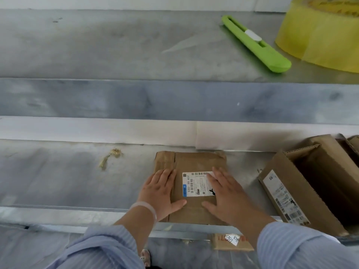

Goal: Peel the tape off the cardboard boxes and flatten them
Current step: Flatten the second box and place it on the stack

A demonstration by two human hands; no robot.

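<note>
A flattened brown cardboard box (196,164) with a white shipping label (196,184) lies on the lower metal shelf (58,175). My left hand (160,191) rests flat on its left part, fingers spread. My right hand (226,193) presses flat on its right part, covering the label's right edge. Neither hand grips anything. An open cardboard box (310,183) with a label on its side lies tipped over to the right. A crumpled scrap of peeled tape (110,156) sits on the shelf to the left.
On the upper metal shelf lie a green utility knife (256,44) and a big yellow tape roll (322,33) at the far right. More cardboard (349,144) shows behind the open box. A labelled cardboard piece (231,241) lies on the floor below the shelf edge.
</note>
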